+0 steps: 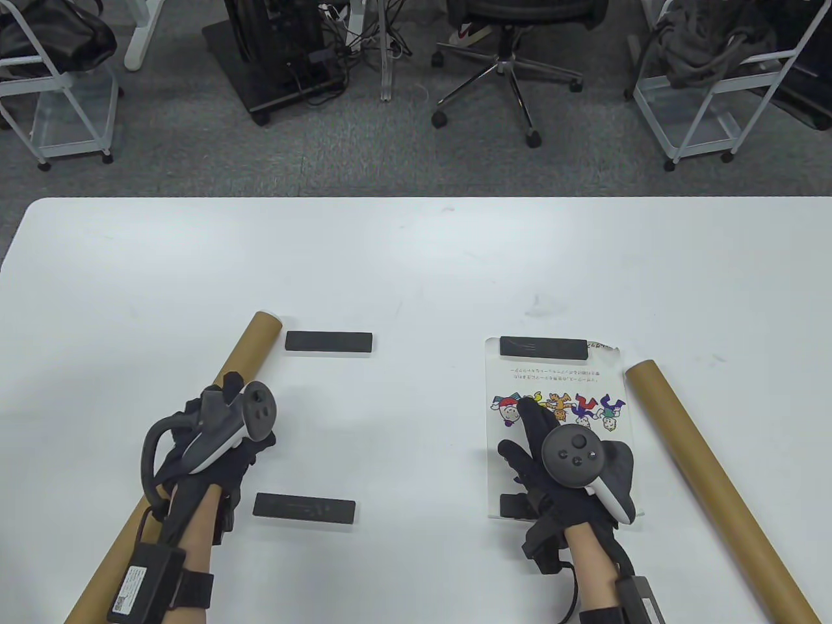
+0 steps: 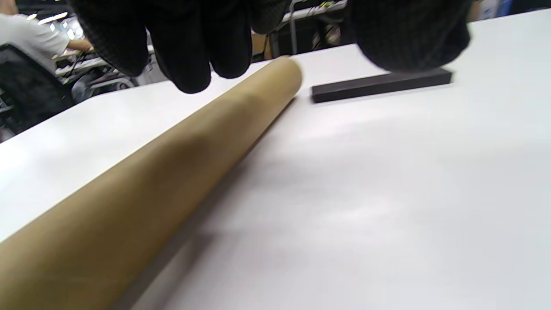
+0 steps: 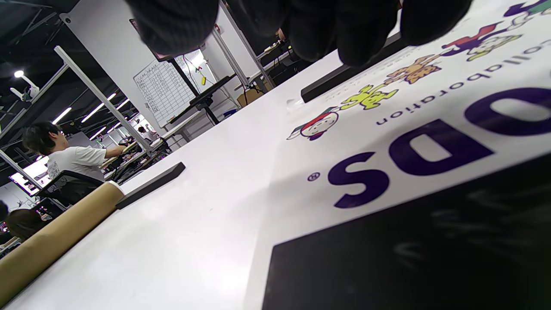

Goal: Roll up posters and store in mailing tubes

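Observation:
A poster (image 1: pixel 552 426) with cartoon figures lies flat on the white table (image 1: pixel 416 260). Black bars weigh down its far edge (image 1: pixel 543 346) and near edge (image 1: pixel 515 506). My right hand (image 1: pixel 530 435) is spread open over the poster with the index finger stretched out; it holds nothing. One brown mailing tube (image 1: pixel 715 481) lies right of the poster. A second tube (image 1: pixel 250 344) lies at the left. My left hand (image 1: pixel 221 416) is over that tube; in the left wrist view its fingers (image 2: pixel 193 64) hang just above the tube (image 2: pixel 172 159), apart from the thumb, gripping nothing.
Two more black bars lie between the left tube and the poster, one far (image 1: pixel 328 341) and one near (image 1: pixel 304 508). Beyond the table's far edge stand an office chair (image 1: pixel 513 39) and wire carts (image 1: pixel 708 78).

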Tool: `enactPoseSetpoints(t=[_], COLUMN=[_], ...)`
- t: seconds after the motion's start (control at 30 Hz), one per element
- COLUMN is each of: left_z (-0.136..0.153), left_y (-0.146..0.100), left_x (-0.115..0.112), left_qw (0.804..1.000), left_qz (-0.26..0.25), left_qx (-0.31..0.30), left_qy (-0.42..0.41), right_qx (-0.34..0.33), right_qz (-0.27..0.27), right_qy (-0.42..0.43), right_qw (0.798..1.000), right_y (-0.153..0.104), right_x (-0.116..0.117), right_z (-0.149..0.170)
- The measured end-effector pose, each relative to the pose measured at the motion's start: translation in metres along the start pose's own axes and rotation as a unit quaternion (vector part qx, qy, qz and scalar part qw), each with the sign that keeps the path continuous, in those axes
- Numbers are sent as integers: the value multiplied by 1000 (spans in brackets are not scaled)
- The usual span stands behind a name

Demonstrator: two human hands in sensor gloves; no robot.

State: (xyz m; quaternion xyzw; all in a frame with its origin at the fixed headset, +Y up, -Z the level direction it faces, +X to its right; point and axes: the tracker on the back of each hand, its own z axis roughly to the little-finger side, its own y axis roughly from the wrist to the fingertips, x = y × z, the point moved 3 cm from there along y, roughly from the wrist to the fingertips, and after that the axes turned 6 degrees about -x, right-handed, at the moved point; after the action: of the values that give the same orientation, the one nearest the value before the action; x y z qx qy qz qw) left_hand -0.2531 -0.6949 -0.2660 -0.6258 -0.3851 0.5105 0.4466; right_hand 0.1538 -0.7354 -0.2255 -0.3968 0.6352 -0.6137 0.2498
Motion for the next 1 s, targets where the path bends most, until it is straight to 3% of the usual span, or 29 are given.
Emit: enactPoseSetpoints(t=[0.17, 0.3, 0.43, 0.73, 1.0], left_z=[-33, -48, -51, -55, -60], left_y=[-11, -18, -18, -23, -26], left_x=[9, 1, -5, 0, 5], left_qw=[996, 985, 985, 983, 982], left_qz=[-65, -149, -145, -151, -157], left_qx=[-61, -82, -79, -91, -98], left_qy=[-4, 8, 49, 46, 49], right_qx=[1, 2, -1, 18, 64], right_qz=[0, -1, -2, -10, -10], right_qy=[0, -1, -3, -10, -85], right_qw=[1000, 1000, 1000, 1000, 994], right_y=[0, -1, -2, 1, 14], right_x=[0, 1, 3, 7, -22], right_z=[0, 0, -3, 2, 16])
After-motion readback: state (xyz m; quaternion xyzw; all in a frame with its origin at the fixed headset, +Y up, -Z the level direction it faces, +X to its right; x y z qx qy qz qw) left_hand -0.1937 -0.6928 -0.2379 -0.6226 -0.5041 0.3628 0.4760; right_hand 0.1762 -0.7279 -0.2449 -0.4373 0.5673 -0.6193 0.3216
